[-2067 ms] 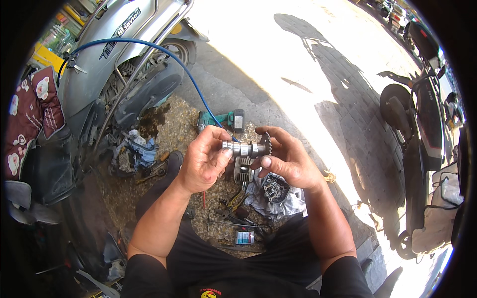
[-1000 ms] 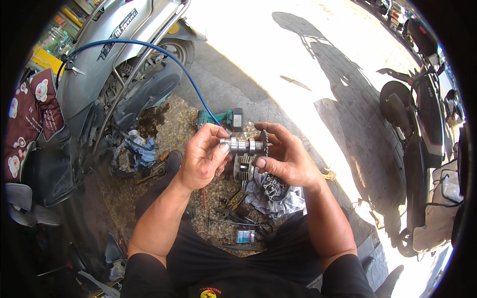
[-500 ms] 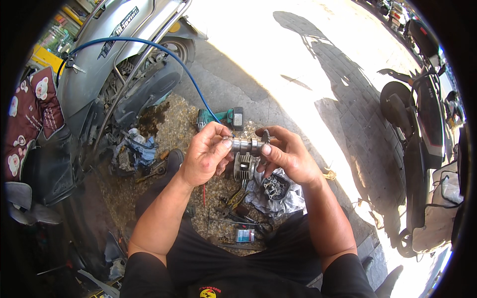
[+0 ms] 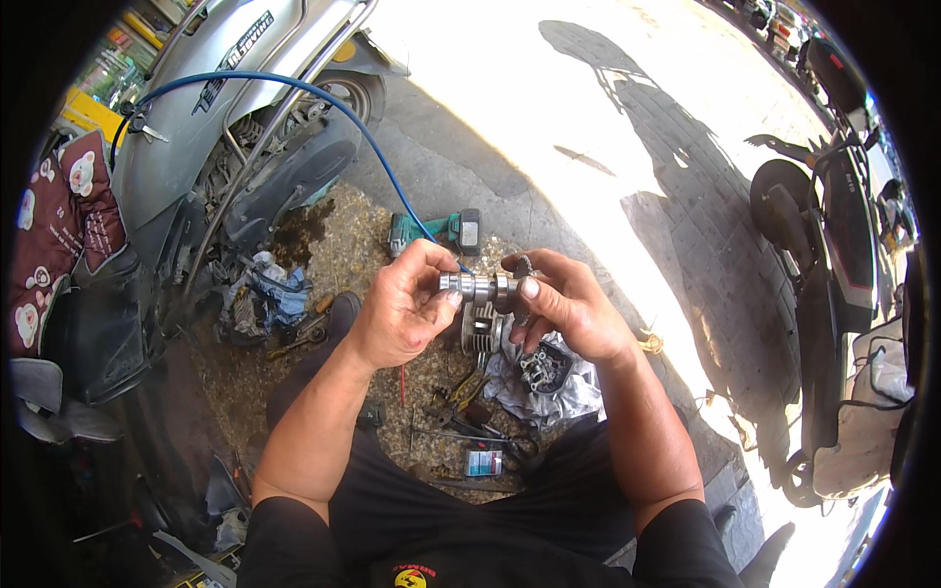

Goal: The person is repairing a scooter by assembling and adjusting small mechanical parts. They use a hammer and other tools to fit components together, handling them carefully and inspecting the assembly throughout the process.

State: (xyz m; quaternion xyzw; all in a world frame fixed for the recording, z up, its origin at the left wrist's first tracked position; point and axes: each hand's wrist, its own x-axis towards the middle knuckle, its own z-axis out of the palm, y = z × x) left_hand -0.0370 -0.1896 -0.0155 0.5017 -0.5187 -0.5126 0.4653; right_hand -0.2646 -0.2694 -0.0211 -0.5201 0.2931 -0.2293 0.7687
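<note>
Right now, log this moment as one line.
left hand: grips metal shaft | right hand: grips shaft's other end | below: finned cylinder, cloth

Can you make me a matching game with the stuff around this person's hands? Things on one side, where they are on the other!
Things:
1. metal shaft
2. green power tool
3. blue hose
4. dark scooter

Places:
A. parked at the far right
B. held between the left hand and right hand
C. on the ground beyond the hands
D. arching past the silver scooter

Pairs: 1-B, 2-C, 3-D, 4-A
</note>
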